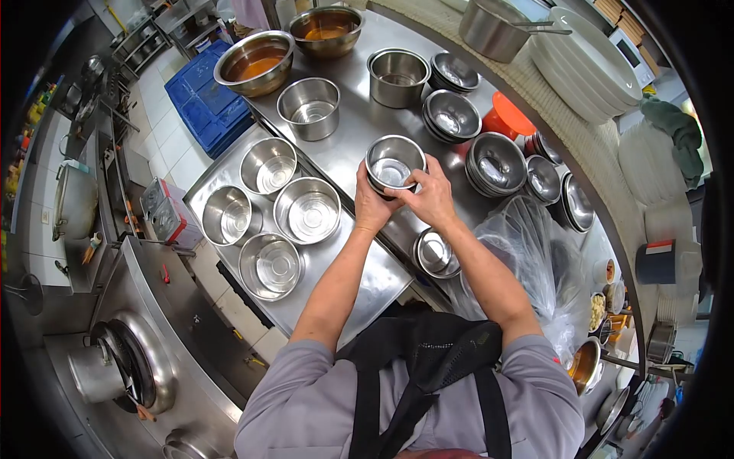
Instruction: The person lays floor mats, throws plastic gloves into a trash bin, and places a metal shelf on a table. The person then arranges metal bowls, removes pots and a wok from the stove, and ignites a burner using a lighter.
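A small stainless steel bowl (395, 159) is held above the steel counter between both my hands, its mouth tilted toward me. My left hand (375, 200) grips its left side and underside. On the right and near side, my right hand (430, 193) has its fingers around the wall, with the thumb near the rim. Whether more bowls are nested under it, I cannot tell. To the left stand several empty round steel pots (307, 210). Stacked steel bowls (451, 115) sit to the right of my hands. Close below my right forearm lies another small bowl stack (437, 252).
Two large bowls of orange-red liquid (255, 67) stand at the counter's far left. Clear plastic bags (527, 260) lie by my right arm. An orange-red bowl (506, 115) sits among the stacks. Above is a shelf with white plates (585, 65). A blue crate (206, 96) stands on the floor.
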The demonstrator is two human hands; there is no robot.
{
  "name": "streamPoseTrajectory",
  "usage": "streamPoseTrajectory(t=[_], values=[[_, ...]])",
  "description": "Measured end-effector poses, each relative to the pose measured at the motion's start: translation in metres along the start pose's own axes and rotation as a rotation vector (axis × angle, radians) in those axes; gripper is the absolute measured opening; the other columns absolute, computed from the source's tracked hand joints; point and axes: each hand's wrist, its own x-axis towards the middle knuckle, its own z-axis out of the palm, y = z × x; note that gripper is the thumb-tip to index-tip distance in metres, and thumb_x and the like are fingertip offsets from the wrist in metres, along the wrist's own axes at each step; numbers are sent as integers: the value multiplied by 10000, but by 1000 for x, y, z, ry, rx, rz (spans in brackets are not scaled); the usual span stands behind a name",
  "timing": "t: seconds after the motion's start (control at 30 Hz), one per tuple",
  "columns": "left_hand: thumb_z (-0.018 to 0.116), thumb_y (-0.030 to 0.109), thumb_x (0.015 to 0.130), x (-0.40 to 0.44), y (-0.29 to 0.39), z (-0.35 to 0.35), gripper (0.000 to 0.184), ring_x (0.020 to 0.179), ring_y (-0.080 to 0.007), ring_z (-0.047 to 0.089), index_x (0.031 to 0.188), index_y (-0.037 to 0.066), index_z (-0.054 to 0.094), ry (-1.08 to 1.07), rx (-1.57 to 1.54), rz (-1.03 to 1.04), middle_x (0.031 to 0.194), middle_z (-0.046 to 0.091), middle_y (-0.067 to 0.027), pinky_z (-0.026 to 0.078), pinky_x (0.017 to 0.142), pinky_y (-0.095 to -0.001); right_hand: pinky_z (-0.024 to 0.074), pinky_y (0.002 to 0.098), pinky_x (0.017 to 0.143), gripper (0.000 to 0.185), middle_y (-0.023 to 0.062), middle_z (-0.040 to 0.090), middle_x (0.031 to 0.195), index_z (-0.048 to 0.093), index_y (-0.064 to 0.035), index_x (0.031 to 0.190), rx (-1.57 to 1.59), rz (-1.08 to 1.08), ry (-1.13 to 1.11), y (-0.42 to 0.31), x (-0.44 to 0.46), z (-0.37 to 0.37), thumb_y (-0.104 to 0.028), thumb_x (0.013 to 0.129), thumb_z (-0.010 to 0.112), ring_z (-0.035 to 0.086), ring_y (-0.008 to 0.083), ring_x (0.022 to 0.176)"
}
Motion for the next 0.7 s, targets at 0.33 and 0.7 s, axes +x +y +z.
streamPoseTrajectory(t=[0.33,0.7], values=[[974,215,508,13,9,15,1220,1269,-399,520,1475,68,246,-69,35,-23,1397,490,-213,445,1055,-460,511,432,891,395,277,558,1262,636,3,765,95,-113,215,27,2,-3,-277,681,902,609,407,1090],[970,335,563,44,42,3,1212,1288,-362,498,1489,58,239,61,-116,-90,1420,446,-234,408,1096,-442,507,348,836,361,198,535,1256,601,-14,879,195,-153,311,5,34,-67,-212,756,877,616,282,1002]])
